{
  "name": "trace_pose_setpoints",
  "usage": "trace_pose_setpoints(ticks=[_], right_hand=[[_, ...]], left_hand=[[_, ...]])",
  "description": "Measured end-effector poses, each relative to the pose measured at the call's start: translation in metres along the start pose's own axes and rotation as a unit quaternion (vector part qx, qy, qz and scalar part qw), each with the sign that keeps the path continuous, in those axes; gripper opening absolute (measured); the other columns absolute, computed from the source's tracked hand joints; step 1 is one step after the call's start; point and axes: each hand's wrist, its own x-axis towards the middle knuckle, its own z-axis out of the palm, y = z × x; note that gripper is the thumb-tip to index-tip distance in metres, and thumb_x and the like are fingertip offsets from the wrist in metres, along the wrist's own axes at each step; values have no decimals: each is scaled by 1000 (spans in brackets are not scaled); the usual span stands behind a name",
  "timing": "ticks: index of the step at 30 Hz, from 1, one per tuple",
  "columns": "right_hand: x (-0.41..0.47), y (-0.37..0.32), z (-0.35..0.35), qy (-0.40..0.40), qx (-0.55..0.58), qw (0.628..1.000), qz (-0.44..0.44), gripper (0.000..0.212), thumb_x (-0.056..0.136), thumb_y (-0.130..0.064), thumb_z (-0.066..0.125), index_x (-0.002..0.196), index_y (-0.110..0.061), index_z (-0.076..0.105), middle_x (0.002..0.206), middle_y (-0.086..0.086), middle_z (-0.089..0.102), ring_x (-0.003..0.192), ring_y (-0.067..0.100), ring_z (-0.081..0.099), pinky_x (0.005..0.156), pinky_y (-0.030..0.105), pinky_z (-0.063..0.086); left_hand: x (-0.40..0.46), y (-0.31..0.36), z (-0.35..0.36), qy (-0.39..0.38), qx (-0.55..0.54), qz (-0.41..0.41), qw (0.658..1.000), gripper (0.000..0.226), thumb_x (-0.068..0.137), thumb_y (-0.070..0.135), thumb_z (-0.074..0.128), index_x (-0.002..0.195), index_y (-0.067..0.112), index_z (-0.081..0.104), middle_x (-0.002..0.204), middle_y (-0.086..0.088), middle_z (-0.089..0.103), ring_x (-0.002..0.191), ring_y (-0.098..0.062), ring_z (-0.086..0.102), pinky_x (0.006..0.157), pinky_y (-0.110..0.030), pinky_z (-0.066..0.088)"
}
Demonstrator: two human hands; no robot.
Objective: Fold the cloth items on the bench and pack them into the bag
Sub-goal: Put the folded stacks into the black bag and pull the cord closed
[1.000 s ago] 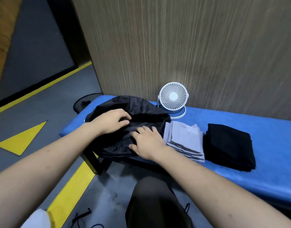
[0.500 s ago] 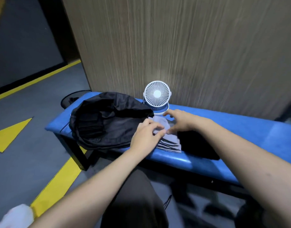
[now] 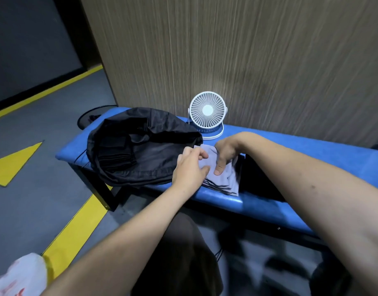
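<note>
A black bag (image 3: 145, 150) lies open on the left end of the blue bench (image 3: 312, 150), with folded dark cloth (image 3: 117, 154) inside it. Right of the bag sits a stack of folded grey cloths (image 3: 224, 180). My left hand (image 3: 190, 167) grips the stack's near left edge. My right hand (image 3: 224, 152) grips the top of the stack, thumb pressed on the cloth. A stack of folded black cloths (image 3: 258, 178) lies right of the grey one, partly hidden by my right forearm.
A small white fan (image 3: 207, 114) stands on the bench against the wood-grain wall (image 3: 248, 50). A dark round object (image 3: 92, 120) sits on the floor behind the bench's left end. Yellow floor markings (image 3: 77, 227) run below. My dark-trousered knee (image 3: 179, 253) is in front.
Both hands left the bag and moved right to the grey stack, where they now grip it. The camera view shifted right.
</note>
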Motion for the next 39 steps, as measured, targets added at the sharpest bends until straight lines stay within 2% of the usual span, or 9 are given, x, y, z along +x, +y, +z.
trace_pose_setpoints(ticks=[3,12,17,20,24,29,33,37,39], right_hand=[[-12,3,4,33,39,998,-29,46,65,-40,89,90,-8,68,84,2,70,75,21,65,67,27,54],[-51,17,-5,14,244,957,-159,51,68,-10,88,114,-8,65,109,10,75,102,29,72,96,54,54],[-76,6,-25,-24,290,931,-221,47,80,-2,78,123,-1,61,119,18,71,110,36,68,99,53,51],[-75,-8,-32,-6,323,918,-231,48,81,-13,80,125,-9,61,121,15,70,112,35,67,97,50,51],[-59,-39,-36,102,406,883,-214,39,83,-24,79,116,-16,61,100,5,72,90,24,67,68,37,54],[-15,-87,-23,148,534,816,-167,51,82,-23,79,125,-20,52,112,8,69,93,23,69,81,50,58],[23,-117,-6,144,595,776,-152,62,80,-24,77,133,-23,44,120,6,66,101,23,68,74,38,56],[54,-128,9,236,528,805,-135,84,61,-42,79,136,-27,43,130,4,54,111,20,59,95,37,51],[62,-129,13,277,482,820,-133,77,74,-34,77,141,-25,40,131,5,44,113,17,51,99,31,43]], left_hand=[[1,-1,-1,13,-44,-8,999,38,80,20,72,113,25,52,112,7,44,110,-15,46,90,-38,47],[10,15,-29,-86,-233,-54,967,100,68,46,80,149,30,25,144,5,44,129,-11,48,108,-36,43],[5,25,-65,-225,-393,-34,891,47,93,23,68,138,19,53,128,-2,68,118,-17,64,101,-32,51],[4,17,-84,-168,-420,-31,891,39,95,19,64,133,17,58,125,-7,69,118,-24,65,100,-37,50],[12,-13,-104,-56,-438,-60,895,52,90,30,70,137,18,52,128,-6,67,118,-27,65,95,-44,53],[27,-48,-122,61,-442,-144,883,49,93,31,67,135,21,45,124,-2,68,107,-21,70,79,-35,57],[50,-68,-127,80,-390,-202,895,58,93,37,64,141,21,34,129,-3,61,110,-22,65,96,-44,53],[66,-74,-128,72,-325,-216,918,64,94,29,60,147,20,24,131,-4,57,109,-19,61,94,-38,52],[73,-75,-126,60,-256,-194,945,70,94,20,56,152,20,16,136,-4,51,108,-18,57,86,-30,48]])
